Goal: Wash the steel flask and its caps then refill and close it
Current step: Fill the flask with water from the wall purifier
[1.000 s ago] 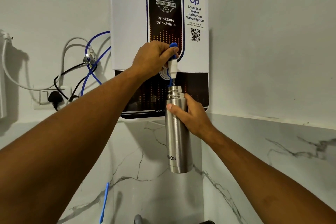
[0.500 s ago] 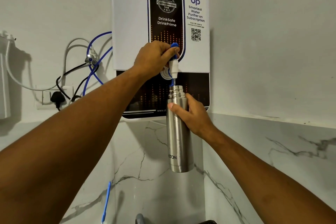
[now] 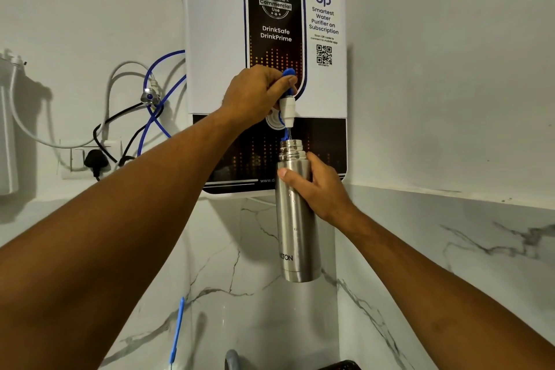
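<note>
While the left hand (image 3: 252, 93) pinches the lever (image 3: 289, 73) atop the tap (image 3: 287, 109), the right hand (image 3: 321, 189) grips the flask (image 3: 295, 219) just below its neck: long axis upright, open mouth directly under the tap, just apart. Closing likely starts with releasing that lever.

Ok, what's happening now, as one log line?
step: refill | left hand: holds tap lever | right hand: grips uncapped steel flask, mouth under spout

Arms out fwd; left hand (image 3: 255, 93) pinches tap lever (image 3: 289, 73), right hand (image 3: 322, 189) grips flask (image 3: 295, 234).
</note>
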The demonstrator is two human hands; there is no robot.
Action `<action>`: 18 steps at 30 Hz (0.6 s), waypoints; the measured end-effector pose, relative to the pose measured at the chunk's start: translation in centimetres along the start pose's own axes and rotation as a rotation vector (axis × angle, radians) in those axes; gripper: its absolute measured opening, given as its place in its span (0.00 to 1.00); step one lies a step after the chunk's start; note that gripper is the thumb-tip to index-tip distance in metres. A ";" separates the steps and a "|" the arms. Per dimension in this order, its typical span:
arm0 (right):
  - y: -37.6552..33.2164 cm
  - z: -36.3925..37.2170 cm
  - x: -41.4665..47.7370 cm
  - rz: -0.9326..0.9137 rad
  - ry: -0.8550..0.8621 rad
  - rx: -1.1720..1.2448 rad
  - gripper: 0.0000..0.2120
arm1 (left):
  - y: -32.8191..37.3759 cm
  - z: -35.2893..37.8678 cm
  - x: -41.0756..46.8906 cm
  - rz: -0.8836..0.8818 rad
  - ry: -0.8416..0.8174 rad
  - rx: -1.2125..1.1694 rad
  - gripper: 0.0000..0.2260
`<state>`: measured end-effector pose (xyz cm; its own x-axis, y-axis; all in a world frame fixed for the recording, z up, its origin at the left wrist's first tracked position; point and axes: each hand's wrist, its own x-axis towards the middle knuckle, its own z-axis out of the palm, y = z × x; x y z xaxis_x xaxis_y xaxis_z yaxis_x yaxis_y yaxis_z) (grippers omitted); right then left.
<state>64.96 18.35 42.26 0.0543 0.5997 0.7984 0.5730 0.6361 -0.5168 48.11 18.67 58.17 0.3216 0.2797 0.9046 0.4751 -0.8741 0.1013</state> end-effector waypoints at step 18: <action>0.1 0.0 -0.1 -0.010 0.008 0.008 0.31 | 0.0 0.1 0.0 0.015 0.014 0.012 0.18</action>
<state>65.01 18.34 42.13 0.0547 0.5896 0.8058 0.5669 0.6460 -0.5111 48.16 18.69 58.11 0.3176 0.2610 0.9116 0.4803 -0.8732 0.0827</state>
